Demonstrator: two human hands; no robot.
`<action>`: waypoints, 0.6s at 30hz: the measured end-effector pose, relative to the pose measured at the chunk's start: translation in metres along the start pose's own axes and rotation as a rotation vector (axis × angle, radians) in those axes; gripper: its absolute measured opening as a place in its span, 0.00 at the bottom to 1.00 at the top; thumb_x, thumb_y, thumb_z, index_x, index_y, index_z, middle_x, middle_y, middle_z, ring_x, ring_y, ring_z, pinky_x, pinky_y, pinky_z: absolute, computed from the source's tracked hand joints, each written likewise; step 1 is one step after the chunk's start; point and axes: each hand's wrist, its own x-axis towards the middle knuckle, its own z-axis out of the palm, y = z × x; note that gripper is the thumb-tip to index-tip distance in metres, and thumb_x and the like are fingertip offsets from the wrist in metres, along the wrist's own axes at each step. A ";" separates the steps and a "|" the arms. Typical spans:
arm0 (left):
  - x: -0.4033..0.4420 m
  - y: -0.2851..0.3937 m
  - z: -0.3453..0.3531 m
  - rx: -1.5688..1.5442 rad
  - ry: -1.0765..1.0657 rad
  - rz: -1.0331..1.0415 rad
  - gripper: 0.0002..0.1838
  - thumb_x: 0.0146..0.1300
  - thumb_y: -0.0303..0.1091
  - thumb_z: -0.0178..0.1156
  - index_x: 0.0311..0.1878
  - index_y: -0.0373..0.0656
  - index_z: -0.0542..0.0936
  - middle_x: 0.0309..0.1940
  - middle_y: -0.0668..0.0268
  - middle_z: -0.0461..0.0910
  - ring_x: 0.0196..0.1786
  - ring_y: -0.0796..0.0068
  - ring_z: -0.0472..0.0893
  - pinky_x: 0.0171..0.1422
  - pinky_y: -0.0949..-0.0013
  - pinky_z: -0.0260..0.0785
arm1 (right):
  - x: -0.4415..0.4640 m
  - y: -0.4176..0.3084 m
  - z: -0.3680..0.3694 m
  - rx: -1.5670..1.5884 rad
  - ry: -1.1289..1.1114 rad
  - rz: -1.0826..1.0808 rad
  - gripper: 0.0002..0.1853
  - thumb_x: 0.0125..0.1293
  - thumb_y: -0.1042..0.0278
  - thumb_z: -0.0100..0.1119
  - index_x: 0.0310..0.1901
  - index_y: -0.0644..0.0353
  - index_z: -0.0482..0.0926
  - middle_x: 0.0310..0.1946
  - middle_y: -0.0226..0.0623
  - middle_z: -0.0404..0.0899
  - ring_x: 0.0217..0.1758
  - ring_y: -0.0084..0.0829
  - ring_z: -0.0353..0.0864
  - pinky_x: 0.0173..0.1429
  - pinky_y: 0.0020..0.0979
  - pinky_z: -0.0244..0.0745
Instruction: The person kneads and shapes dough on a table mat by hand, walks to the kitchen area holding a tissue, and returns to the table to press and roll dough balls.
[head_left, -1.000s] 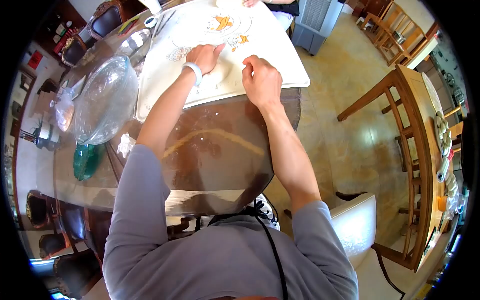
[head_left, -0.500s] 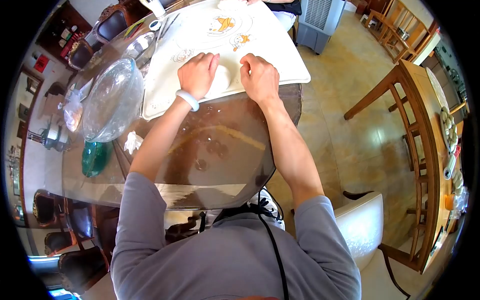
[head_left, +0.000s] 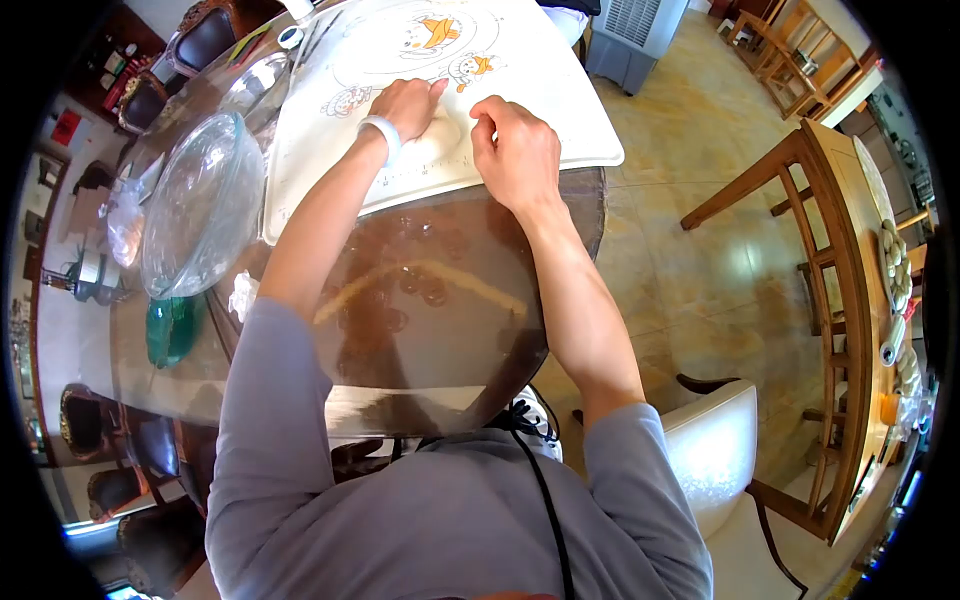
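Past the near edge of the glass-topped counter (head_left: 400,300), on the white mat (head_left: 540,120), the right hand (head_left: 518,152) is loosely clenched just beside the pale dough (head_left: 441,138). The dough lies between both hands, against the left hand (head_left: 406,108), its grip unclear.

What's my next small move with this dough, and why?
I'd probably bring the right hand slightly left to meet the dough. The left hand seems to be against the dough's left side, while a strip of bare mat appears to show between its right side and the right hand.
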 end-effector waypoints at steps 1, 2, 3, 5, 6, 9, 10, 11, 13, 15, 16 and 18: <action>-0.004 0.002 -0.004 0.000 0.008 -0.005 0.29 0.72 0.50 0.40 0.32 0.36 0.82 0.24 0.46 0.80 0.33 0.46 0.80 0.46 0.52 0.69 | 0.000 0.002 0.002 -0.015 -0.001 0.003 0.04 0.56 0.76 0.57 0.34 0.58 0.79 0.25 0.41 0.80 0.24 0.38 0.79 0.31 0.38 0.74; -0.008 0.002 -0.003 0.031 0.083 0.011 0.29 0.72 0.50 0.40 0.32 0.36 0.82 0.24 0.46 0.80 0.33 0.46 0.80 0.45 0.52 0.69 | -0.001 0.004 0.003 -0.027 0.001 0.003 0.04 0.56 0.76 0.57 0.34 0.58 0.79 0.25 0.41 0.80 0.24 0.39 0.80 0.31 0.38 0.74; -0.012 0.000 0.003 0.062 0.163 0.028 0.29 0.72 0.51 0.41 0.31 0.36 0.82 0.24 0.46 0.80 0.33 0.47 0.80 0.45 0.52 0.69 | -0.003 0.005 0.004 -0.038 -0.010 0.005 0.04 0.56 0.75 0.57 0.34 0.58 0.79 0.26 0.41 0.80 0.25 0.40 0.80 0.32 0.39 0.74; -0.019 0.000 0.004 0.033 0.281 0.055 0.29 0.71 0.53 0.42 0.31 0.37 0.82 0.24 0.47 0.80 0.32 0.47 0.80 0.44 0.52 0.69 | -0.003 0.010 0.005 -0.064 -0.024 0.003 0.04 0.56 0.75 0.57 0.34 0.57 0.79 0.26 0.42 0.80 0.26 0.42 0.80 0.33 0.41 0.75; -0.029 0.003 0.000 -0.024 0.313 0.068 0.29 0.71 0.54 0.42 0.30 0.37 0.82 0.25 0.47 0.80 0.32 0.47 0.79 0.44 0.53 0.69 | -0.003 0.011 0.006 -0.044 -0.027 -0.006 0.03 0.54 0.73 0.59 0.31 0.59 0.78 0.26 0.45 0.80 0.27 0.46 0.81 0.32 0.43 0.75; -0.042 0.005 -0.030 -0.190 0.174 0.017 0.27 0.69 0.55 0.45 0.32 0.40 0.81 0.26 0.52 0.82 0.33 0.52 0.81 0.42 0.56 0.71 | -0.004 0.012 0.008 -0.045 -0.032 -0.005 0.03 0.54 0.73 0.59 0.31 0.59 0.78 0.25 0.44 0.79 0.27 0.46 0.80 0.32 0.43 0.75; -0.047 0.005 -0.037 -0.279 0.169 0.025 0.27 0.69 0.54 0.45 0.32 0.40 0.81 0.25 0.53 0.81 0.32 0.54 0.81 0.41 0.57 0.71 | -0.004 0.012 0.008 -0.043 -0.033 -0.008 0.03 0.54 0.73 0.59 0.31 0.59 0.78 0.25 0.44 0.79 0.27 0.46 0.80 0.32 0.43 0.75; -0.053 0.005 -0.044 -0.368 0.164 0.033 0.26 0.68 0.54 0.46 0.32 0.40 0.81 0.25 0.54 0.81 0.31 0.55 0.81 0.40 0.57 0.72 | -0.004 0.012 0.008 -0.041 -0.035 -0.012 0.03 0.54 0.73 0.59 0.31 0.59 0.78 0.25 0.44 0.79 0.27 0.47 0.80 0.32 0.43 0.75; -0.072 0.017 -0.041 -0.228 0.216 0.045 0.22 0.67 0.51 0.50 0.31 0.41 0.81 0.23 0.57 0.81 0.29 0.59 0.81 0.35 0.61 0.71 | -0.004 0.011 0.009 -0.031 -0.024 -0.016 0.03 0.55 0.72 0.59 0.31 0.59 0.77 0.25 0.44 0.79 0.28 0.47 0.80 0.32 0.43 0.75; -0.088 0.027 -0.028 -0.043 0.307 0.086 0.20 0.67 0.49 0.52 0.31 0.41 0.80 0.23 0.58 0.80 0.27 0.58 0.80 0.34 0.64 0.70 | -0.005 0.009 0.007 -0.024 0.002 -0.013 0.03 0.55 0.72 0.59 0.31 0.59 0.77 0.25 0.44 0.79 0.28 0.47 0.80 0.32 0.43 0.75; -0.089 0.027 -0.019 0.082 0.437 0.190 0.18 0.67 0.45 0.53 0.29 0.42 0.80 0.25 0.60 0.80 0.31 0.59 0.80 0.34 0.60 0.70 | -0.005 0.006 0.004 -0.017 0.003 -0.008 0.03 0.56 0.71 0.59 0.31 0.58 0.77 0.25 0.43 0.79 0.28 0.46 0.81 0.32 0.44 0.75; -0.083 0.026 -0.003 0.141 0.530 0.276 0.18 0.67 0.45 0.53 0.28 0.42 0.79 0.27 0.61 0.79 0.33 0.59 0.79 0.35 0.57 0.70 | -0.007 0.003 0.003 0.025 0.022 -0.025 0.02 0.56 0.71 0.58 0.31 0.58 0.77 0.25 0.43 0.79 0.27 0.46 0.80 0.32 0.44 0.75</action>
